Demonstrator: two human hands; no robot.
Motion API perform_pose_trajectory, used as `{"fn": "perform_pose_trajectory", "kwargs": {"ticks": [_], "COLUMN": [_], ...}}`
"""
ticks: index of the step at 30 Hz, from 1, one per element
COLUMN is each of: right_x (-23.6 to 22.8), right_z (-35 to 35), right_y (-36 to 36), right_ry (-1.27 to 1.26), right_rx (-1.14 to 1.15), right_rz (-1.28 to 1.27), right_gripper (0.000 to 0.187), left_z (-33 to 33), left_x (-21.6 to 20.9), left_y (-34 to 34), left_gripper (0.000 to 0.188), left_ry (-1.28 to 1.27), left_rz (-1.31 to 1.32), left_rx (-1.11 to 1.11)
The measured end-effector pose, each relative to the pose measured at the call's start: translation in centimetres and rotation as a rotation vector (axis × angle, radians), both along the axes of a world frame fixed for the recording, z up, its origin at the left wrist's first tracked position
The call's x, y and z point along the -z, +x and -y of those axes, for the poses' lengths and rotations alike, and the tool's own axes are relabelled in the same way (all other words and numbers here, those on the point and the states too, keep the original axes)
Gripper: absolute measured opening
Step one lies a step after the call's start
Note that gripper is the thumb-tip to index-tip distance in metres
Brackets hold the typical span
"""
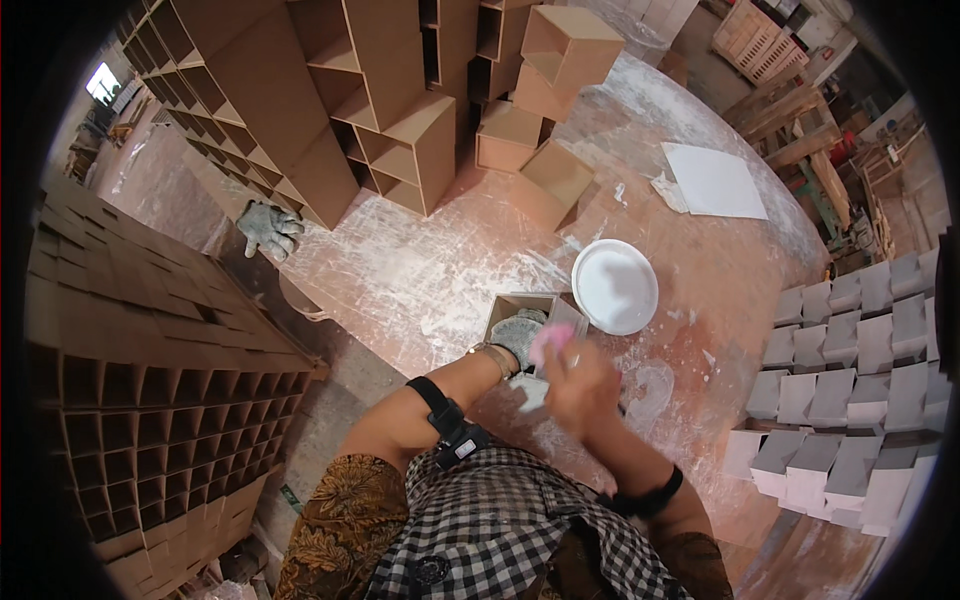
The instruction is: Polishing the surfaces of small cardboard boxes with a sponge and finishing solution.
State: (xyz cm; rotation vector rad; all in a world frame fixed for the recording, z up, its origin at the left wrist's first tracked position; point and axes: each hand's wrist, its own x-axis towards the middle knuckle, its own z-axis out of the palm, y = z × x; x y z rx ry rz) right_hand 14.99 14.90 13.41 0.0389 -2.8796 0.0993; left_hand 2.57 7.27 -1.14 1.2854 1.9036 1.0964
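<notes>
A small brown open-topped box (493,318) sits on the table in front of me. My left hand (517,336), in a grey work glove, reaches into its opening and grips it. Some of those fingers are hidden inside. Bare and smeared by motion, my right hand (583,385) closes on a pink piece (552,345) over the box's near right corner. Blur hides whether this is a sponge or a cloth. Just beyond it stands a round white tub (615,287) holding something white.
Stacked brown boxes (405,150) rise at the back left. Another grey glove (268,230) lies at the table's left edge. Brown cell-like stacks (170,400) fill the left side, and grey-white blocks (845,385) stand in rows at right. A white sheet (715,180) lies far right.
</notes>
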Motion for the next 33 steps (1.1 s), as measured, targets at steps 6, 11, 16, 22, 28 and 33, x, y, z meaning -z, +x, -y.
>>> {"fn": "perform_pose_trajectory", "kwargs": {"ticks": [6,11,16,22,28,33], "right_x": [-0.7,-0.2,0.0,1.5,2.0,3.3], "right_z": [-1.3,-2.0,1.2,-2.5,-2.4,-1.1], "right_y": [-2.5,-4.5,3.8,-2.3,-1.2,4.6], "right_ry": [0.029,0.136,0.103,-0.075,-0.150,-0.181], "right_rx": [-0.068,-0.025,-0.297,-0.069,-0.032,-0.106], "right_rz": [-0.145,-0.111,-0.129,-0.212,-0.220,-0.135], "right_gripper": [0.034,0.035,0.041,0.039,0.041,0.042], "left_z": [-0.8,0.2,0.5,0.6,1.2,1.8], "left_x": [-2.5,-0.3,-1.4,-2.9,1.3,-0.9], "left_y": [0.1,0.9,0.3,-0.5,-0.2,-0.2], "left_gripper": [0.035,0.037,0.035,0.037,0.042,0.040], "left_ry": [-0.086,-0.214,-0.301,-0.148,-0.190,-0.169], "left_rz": [0.108,-0.123,-0.170,-0.108,-0.076,-0.174], "left_rx": [-0.272,-0.335,-0.228,-0.015,-0.261,-0.207]}}
